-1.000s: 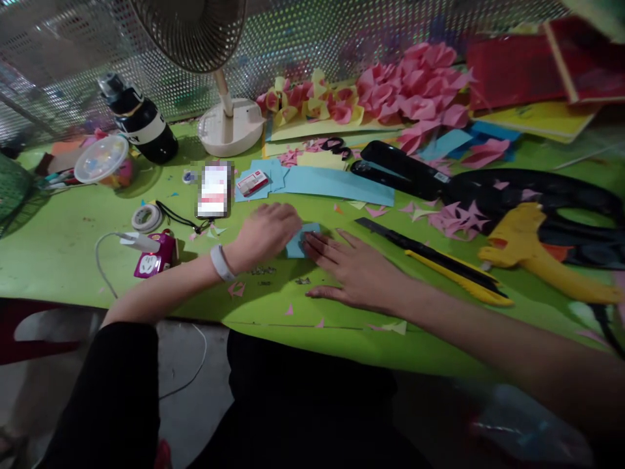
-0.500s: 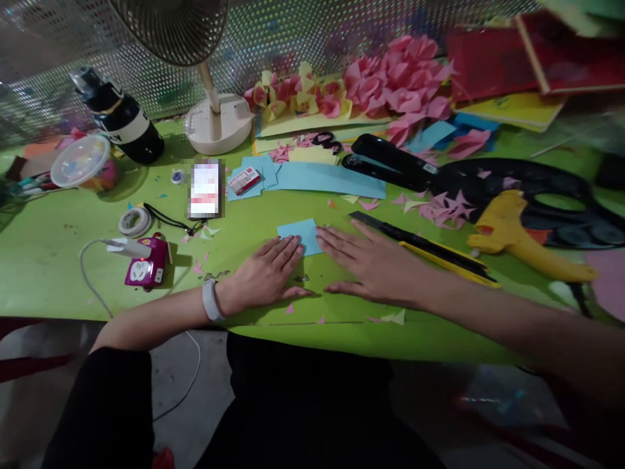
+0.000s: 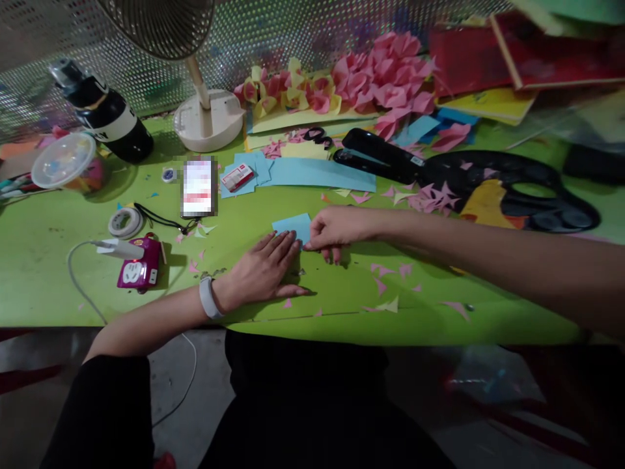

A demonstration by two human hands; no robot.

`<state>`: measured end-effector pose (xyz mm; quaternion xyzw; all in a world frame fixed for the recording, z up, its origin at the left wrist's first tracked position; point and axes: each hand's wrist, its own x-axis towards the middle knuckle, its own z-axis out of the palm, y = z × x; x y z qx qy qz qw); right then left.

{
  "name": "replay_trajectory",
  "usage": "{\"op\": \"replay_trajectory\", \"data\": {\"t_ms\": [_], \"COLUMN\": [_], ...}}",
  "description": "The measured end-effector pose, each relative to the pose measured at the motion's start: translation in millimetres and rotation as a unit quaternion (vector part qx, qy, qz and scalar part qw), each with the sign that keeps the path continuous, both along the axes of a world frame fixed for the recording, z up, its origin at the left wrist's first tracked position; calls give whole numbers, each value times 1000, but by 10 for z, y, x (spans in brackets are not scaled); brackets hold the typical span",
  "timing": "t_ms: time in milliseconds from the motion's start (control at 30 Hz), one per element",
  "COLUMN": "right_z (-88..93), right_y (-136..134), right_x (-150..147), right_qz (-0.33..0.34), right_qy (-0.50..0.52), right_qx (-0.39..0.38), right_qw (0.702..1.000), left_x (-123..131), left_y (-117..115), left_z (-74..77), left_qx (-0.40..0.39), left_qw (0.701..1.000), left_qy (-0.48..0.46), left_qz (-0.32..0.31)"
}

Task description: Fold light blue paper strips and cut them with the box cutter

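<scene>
A small piece of light blue paper (image 3: pixel 295 225) lies on the green tabletop in front of me. My left hand (image 3: pixel 263 270) is flat with its fingers stretched out, the fingertips resting on the paper's lower left part. At the right edge of the same paper is my right hand (image 3: pixel 334 228), its thumb and forefinger pinched at the lower right corner and its other fingers curled. My right forearm crosses the table and covers most of the utility knife. Beyond my hands lie a long blue paper strip (image 3: pixel 322 174) and an eraser (image 3: pixel 237 176) on blue paper pieces.
A black stapler (image 3: pixel 381 156), a black palette-shaped tray (image 3: pixel 566 195) and a yellow glue gun (image 3: pixel 483 203) lie to the right. Pink paper flowers (image 3: pixel 390 71) are piled behind. Leftward are a phone (image 3: pixel 198 187), a tape roll (image 3: pixel 125 222), a purple socket adapter (image 3: pixel 141 264) and a fan (image 3: pixel 208 120).
My right hand has gone from lying flat beside the paper to pinching its right corner, with the wrist raised. My left hand stays on the paper. The view has shifted slightly.
</scene>
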<state>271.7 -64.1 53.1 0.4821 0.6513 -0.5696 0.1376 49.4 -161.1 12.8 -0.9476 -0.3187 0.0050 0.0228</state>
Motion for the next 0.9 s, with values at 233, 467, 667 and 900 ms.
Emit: {"op": "replay_trajectory", "data": {"t_ms": [233,467,667,900], "right_z": [16,62,-34,-44], "right_y": [75,64,84,68], "right_x": [288,244,149,178], "right_qz": [-11,-10,29,17], "right_qy": [-23,-3,-36,-17], "right_qx": [7,19,21,10], "right_qw": [1000,1000,999,1000], "left_x": [-12,-26,-78,193], "left_y": [14,24,119,503], "left_z": [4,40,290,560], "left_qx": [2,8,-74,-458], "left_qw": [1000,1000,995,840], "left_qy": [-2,15,-66,-129], "left_qz": [-3,-5,23,260]}}
